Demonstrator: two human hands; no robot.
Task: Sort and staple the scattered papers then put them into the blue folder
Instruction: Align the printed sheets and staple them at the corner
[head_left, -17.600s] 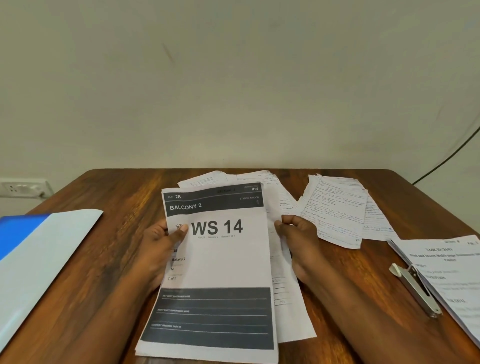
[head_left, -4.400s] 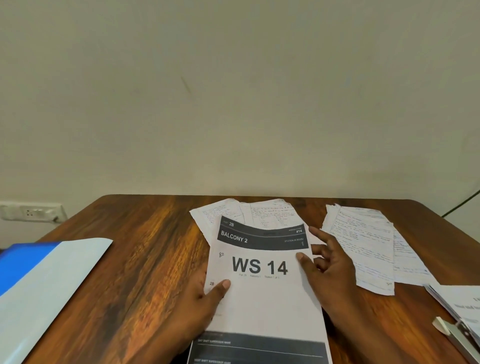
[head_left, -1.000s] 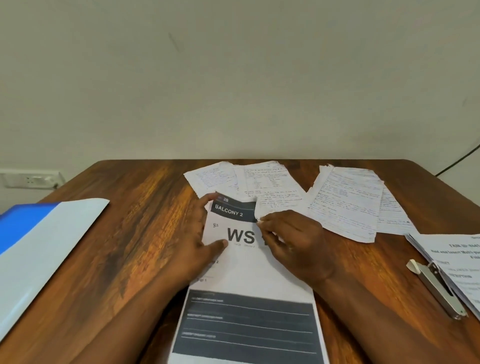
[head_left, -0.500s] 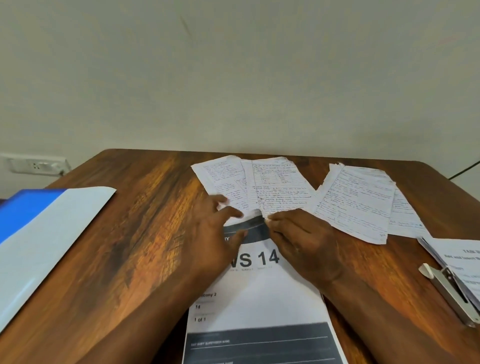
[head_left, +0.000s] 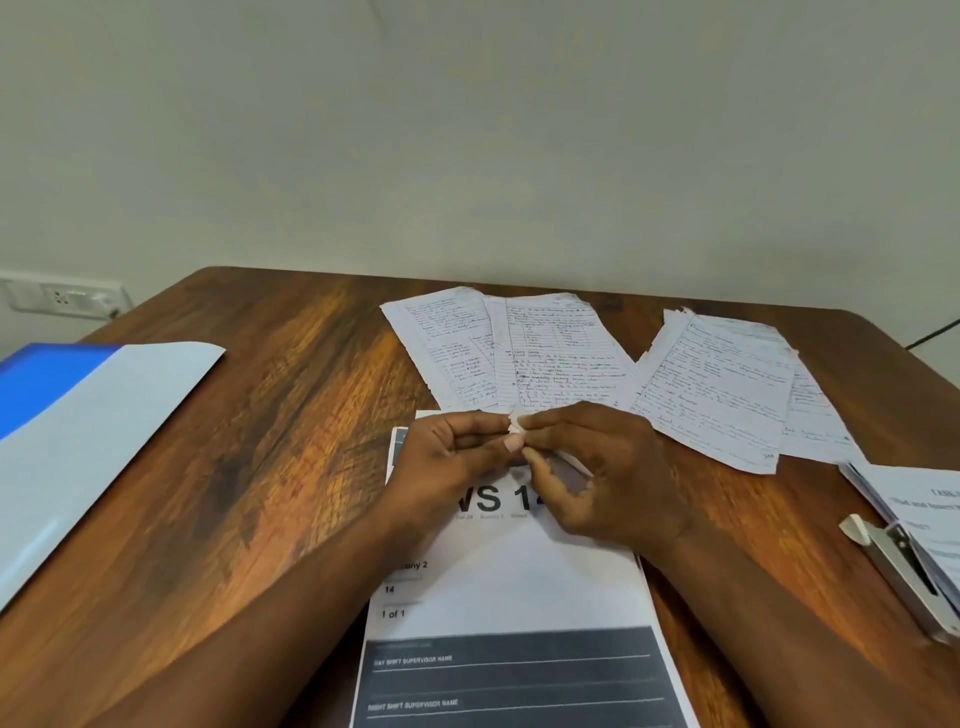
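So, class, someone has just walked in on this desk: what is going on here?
A person is sorting papers at a wooden table. Both hands meet over the printed WS 14 sheet: the left hand and right hand pinch the near edge of a handwritten page between their fingertips. More handwritten pages lie to the right. The stapler lies untouched at the right edge, beside another printed sheet, and the blue folder waits on the left. Nothing looks filed yet.
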